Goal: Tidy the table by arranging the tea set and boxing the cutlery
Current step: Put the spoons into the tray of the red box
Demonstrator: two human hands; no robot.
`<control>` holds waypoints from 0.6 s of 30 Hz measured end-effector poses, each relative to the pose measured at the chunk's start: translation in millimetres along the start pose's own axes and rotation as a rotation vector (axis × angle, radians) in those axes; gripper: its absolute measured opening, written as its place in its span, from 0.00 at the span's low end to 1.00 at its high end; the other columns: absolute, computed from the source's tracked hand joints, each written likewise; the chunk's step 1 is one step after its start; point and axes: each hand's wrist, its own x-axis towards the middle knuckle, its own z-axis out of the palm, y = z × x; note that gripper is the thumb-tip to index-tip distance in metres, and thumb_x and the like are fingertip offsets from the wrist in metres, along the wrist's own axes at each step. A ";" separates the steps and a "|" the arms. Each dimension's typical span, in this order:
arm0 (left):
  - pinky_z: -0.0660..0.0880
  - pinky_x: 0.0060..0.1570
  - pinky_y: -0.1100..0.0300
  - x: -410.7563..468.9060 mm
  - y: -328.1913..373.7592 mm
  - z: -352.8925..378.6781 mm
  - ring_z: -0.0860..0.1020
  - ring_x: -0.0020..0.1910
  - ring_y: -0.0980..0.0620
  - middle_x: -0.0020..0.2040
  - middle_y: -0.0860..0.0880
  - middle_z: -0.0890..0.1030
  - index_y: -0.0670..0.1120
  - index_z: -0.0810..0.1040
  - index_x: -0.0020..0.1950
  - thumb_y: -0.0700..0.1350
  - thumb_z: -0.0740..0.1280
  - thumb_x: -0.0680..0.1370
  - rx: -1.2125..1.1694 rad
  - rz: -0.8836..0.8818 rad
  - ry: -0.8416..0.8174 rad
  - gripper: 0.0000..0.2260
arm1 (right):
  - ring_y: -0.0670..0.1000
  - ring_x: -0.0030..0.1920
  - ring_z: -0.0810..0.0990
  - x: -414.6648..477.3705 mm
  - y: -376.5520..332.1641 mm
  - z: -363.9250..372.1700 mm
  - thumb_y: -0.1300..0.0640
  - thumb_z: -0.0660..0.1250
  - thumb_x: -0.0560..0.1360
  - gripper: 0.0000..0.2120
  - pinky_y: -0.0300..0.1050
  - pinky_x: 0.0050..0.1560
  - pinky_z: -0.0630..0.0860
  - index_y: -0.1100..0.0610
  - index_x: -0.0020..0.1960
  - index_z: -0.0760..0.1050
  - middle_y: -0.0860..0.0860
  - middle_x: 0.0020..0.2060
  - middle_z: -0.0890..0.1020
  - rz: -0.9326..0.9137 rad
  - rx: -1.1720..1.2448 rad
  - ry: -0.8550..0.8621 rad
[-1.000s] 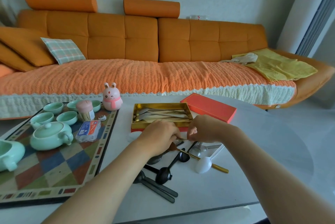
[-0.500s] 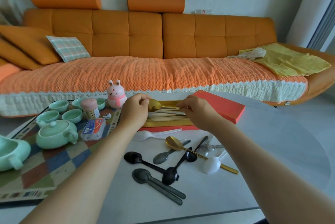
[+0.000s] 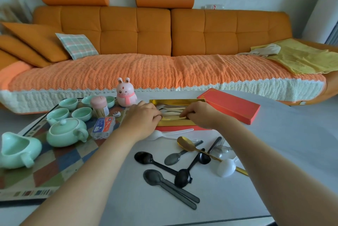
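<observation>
we have both hands down in the open gold-lined box (image 3: 176,100), which sits on the white desk (image 3: 278,154) toward its far side. the left hand (image 3: 144,118) lies over the box's left end, fingers curled onto the pale and gold cutlery (image 3: 172,109) lying lengthwise inside; we cannot tell whether it grips a piece or only touches. the right hand (image 3: 200,114) reaches in from the right and its thumb and fingertips pinch a gold handle (image 3: 174,117) that runs along the near side of the box. the red lid (image 3: 229,106) lies just right of the box, angled away.

on the desk nearer to us, loose pieces lie outside the box: 1 gold spoon (image 3: 185,143) crossing over a grey spoon (image 3: 172,159), several black spoons (image 3: 144,158) fanned and overlapping, a round white spoon (image 3: 226,168), and a white plastic spoon (image 3: 155,136) partly under our left wrist.

to the left, the mint-green tea set stands on a patterned tray (image 3: 54,163): a lidded teapot (image 3: 65,131), a pitcher (image 3: 18,149) at the near left, and small cups (image 3: 82,113) behind. a toothpick holder (image 3: 99,106) and a small packet (image 3: 103,127) also sit on the tray, and a pink bunny figure (image 3: 126,94) stands on the desk between the tray and the box.
</observation>
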 end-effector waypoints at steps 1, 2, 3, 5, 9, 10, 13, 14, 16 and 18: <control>0.67 0.56 0.52 -0.2 0.6 -1.1 0.71 0.57 0.50 0.58 0.55 0.79 0.54 0.82 0.61 0.50 0.59 0.82 0.008 0.008 -0.013 0.14 | 0.51 0.32 0.77 -1.2 -0.7 0.6 0.57 0.58 0.77 0.17 0.51 0.35 0.78 0.39 0.45 0.80 0.50 0.45 0.84 -0.010 0.002 0.004; 0.67 0.57 0.52 -0.1 1.4 -2.2 0.71 0.57 0.50 0.58 0.55 0.79 0.54 0.82 0.61 0.51 0.58 0.82 0.020 0.010 -0.026 0.14 | 0.52 0.31 0.76 -2.1 -0.8 1.7 0.55 0.58 0.77 0.16 0.53 0.34 0.78 0.38 0.44 0.80 0.52 0.45 0.84 -0.020 0.003 0.012; 0.67 0.57 0.52 0.0 2.1 -3.0 0.71 0.58 0.50 0.59 0.55 0.79 0.54 0.81 0.62 0.51 0.58 0.82 0.032 0.007 -0.039 0.14 | 0.55 0.31 0.77 -4.5 -1.4 2.0 0.54 0.58 0.76 0.15 0.54 0.35 0.79 0.38 0.44 0.79 0.52 0.45 0.85 -0.030 -0.003 0.019; 0.67 0.58 0.52 -0.1 3.5 -4.5 0.70 0.59 0.50 0.60 0.54 0.78 0.54 0.80 0.63 0.53 0.58 0.82 0.051 -0.008 -0.068 0.15 | 0.58 0.38 0.82 -9.6 -0.3 2.3 0.53 0.57 0.76 0.14 0.57 0.40 0.82 0.39 0.46 0.80 0.51 0.45 0.85 -0.046 -0.017 0.028; 0.64 0.59 0.54 -2.0 14.8 -7.0 0.68 0.63 0.50 0.63 0.54 0.75 0.54 0.76 0.67 0.53 0.60 0.81 0.067 0.015 -0.061 0.15 | 0.54 0.48 0.83 -25.2 -1.7 -3.8 0.55 0.59 0.77 0.15 0.53 0.51 0.81 0.43 0.53 0.82 0.46 0.51 0.84 -0.078 -0.045 0.072; 0.63 0.59 0.55 -2.5 20.0 -8.3 0.68 0.63 0.51 0.63 0.54 0.75 0.55 0.76 0.67 0.51 0.61 0.81 0.048 0.035 -0.048 0.15 | 0.50 0.50 0.81 -28.7 -1.8 -6.0 0.57 0.60 0.77 0.14 0.48 0.52 0.80 0.46 0.54 0.82 0.46 0.52 0.83 -0.106 -0.058 0.098; 0.65 0.60 0.56 -4.8 37.1 -12.5 0.69 0.62 0.52 0.60 0.55 0.75 0.56 0.77 0.63 0.44 0.63 0.78 -0.065 0.129 -0.062 0.15 | 0.40 0.44 0.76 -42.3 -6.0 -13.3 0.60 0.63 0.76 0.12 0.36 0.46 0.71 0.49 0.50 0.83 0.43 0.46 0.79 -0.205 -0.083 0.165; 0.67 0.61 0.56 -6.3 42.8 -14.0 0.69 0.63 0.53 0.60 0.56 0.75 0.56 0.78 0.61 0.42 0.64 0.76 -0.108 0.149 -0.099 0.16 | 0.39 0.42 0.75 -46.7 -6.9 -14.7 0.60 0.64 0.75 0.11 0.33 0.44 0.69 0.49 0.49 0.83 0.42 0.45 0.78 -0.227 -0.091 0.159; 0.69 0.61 0.56 -10.1 52.8 -16.4 0.68 0.63 0.55 0.60 0.57 0.75 0.57 0.78 0.60 0.38 0.64 0.74 -0.152 0.165 -0.202 0.19 | 0.38 0.42 0.75 -54.8 -8.2 -15.4 0.57 0.65 0.74 0.10 0.33 0.43 0.70 0.47 0.48 0.83 0.40 0.44 0.79 -0.224 -0.120 0.088; 0.72 0.58 0.55 -14.0 60.8 -16.2 0.68 0.63 0.55 0.60 0.58 0.74 0.59 0.79 0.59 0.37 0.64 0.73 -0.146 0.166 -0.314 0.21 | 0.39 0.43 0.78 -62.4 -8.9 -13.9 0.55 0.64 0.74 0.10 0.34 0.44 0.75 0.45 0.48 0.82 0.39 0.44 0.81 -0.198 -0.161 0.008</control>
